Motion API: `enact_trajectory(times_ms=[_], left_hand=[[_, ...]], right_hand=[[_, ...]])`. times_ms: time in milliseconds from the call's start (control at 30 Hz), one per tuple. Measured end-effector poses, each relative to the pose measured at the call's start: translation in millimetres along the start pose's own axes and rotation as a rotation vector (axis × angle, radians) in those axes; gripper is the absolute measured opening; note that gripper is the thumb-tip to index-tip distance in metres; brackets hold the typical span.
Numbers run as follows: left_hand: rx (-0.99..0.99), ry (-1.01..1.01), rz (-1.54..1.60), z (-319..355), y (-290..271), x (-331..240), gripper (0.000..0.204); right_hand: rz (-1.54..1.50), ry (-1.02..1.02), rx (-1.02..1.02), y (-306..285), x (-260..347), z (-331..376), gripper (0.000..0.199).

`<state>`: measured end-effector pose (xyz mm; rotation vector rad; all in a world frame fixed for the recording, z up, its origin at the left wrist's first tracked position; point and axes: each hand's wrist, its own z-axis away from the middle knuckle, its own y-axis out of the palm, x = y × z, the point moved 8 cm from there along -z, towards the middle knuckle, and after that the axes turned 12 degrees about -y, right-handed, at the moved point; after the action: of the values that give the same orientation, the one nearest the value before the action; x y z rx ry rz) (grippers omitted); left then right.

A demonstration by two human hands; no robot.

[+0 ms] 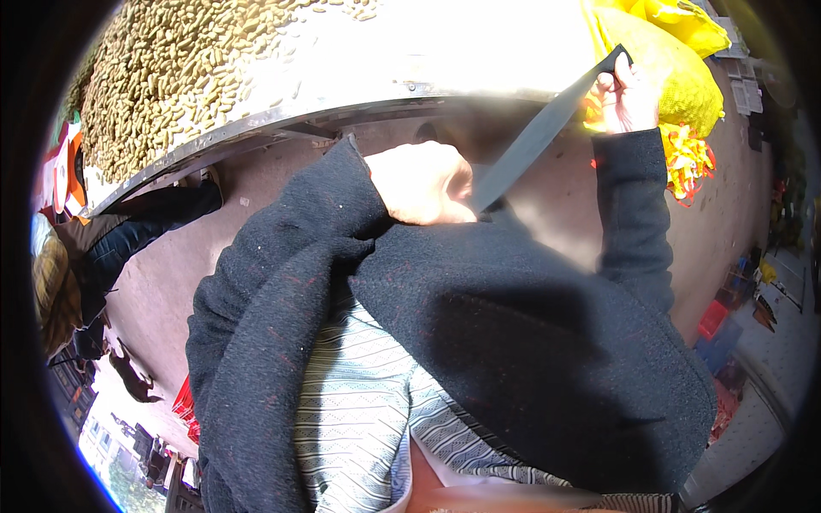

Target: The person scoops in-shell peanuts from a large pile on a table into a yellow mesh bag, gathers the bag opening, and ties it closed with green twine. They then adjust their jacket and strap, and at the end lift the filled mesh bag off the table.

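A flat dark cloth belt [547, 128] runs taut and slanting between my hands, in front of my open dark coat [256, 282]. Its far end is pinched in the fingers of my right hand [631, 101], raised at the upper right beside a yellow mesh sack [694, 90]. My left hand [426, 182] is closed in a fist on the near end of the belt, close to the coat front. Whether the belt joins the coat there is hidden by the fist. Under the coat a white and grey patterned shirt [351, 385] shows.
A metal-edged table [410, 88] spans the far side, its surface glaring in sunlight. Many unshelled peanuts [171, 77] cover its left part. Red and yellow strips [687, 162] hang below the sack. At the left edge another person's dark-trousered leg [145, 235] reaches across the concrete floor [180, 291].
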<state>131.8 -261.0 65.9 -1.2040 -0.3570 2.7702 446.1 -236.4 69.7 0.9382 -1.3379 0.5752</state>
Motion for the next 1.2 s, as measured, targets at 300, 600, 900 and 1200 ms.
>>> enact_trajectory(times_ms=[300,600,900,1200], left_hand=[[-0.031,-0.030,0.092,-5.4,6.4,-5.4,0.030],[0.000,0.011,0.137,-12.6,7.4,-20.2,0.028],[0.062,0.172,0.161,-13.3,4.8,-29.0,0.038],[0.310,0.188,0.578,-5.7,2.5,-1.4,0.054]], right_hand=[[0.004,-0.049,-0.012,6.4,4.4,-4.2,0.015],[0.019,-0.033,0.023,8.9,9.0,-9.2,0.017],[0.067,0.009,0.031,15.1,19.2,-9.7,0.006],[0.050,0.067,0.008,4.3,-1.9,-3.5,0.019]])
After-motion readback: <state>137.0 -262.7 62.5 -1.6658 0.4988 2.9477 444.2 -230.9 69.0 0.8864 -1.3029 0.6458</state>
